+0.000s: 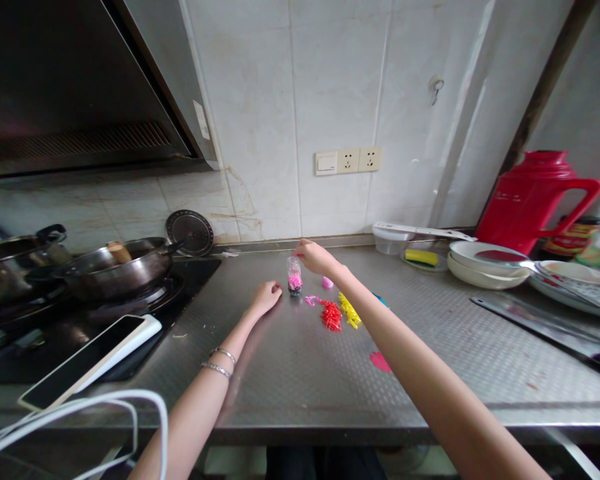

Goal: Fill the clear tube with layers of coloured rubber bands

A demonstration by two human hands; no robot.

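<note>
A small clear jar (295, 275) stands upright on the steel counter, with pink pieces above dark ones inside. My right hand (314, 255) is at its mouth, fingers pinched together; whatever they hold is too small to make out. Left of the jar, my left hand (267, 297) rests on the counter with curled fingers, and nothing shows in it. A few pink pieces (311, 301) lie beside a red pile (331, 316) and a yellow pile (349, 311) of small thin pieces. Behind my right forearm sit a pink cap-like object (327, 283) and something blue (381, 301), partly hidden.
On the left are a stove with a steel pan (115, 270) and a phone (83, 360) near white cables (155, 400). To the right stand a red thermos jug (530, 200), stacked bowls (485, 267) and a cleaver (540, 330). A flat pink piece (380, 361) lies nearer the front.
</note>
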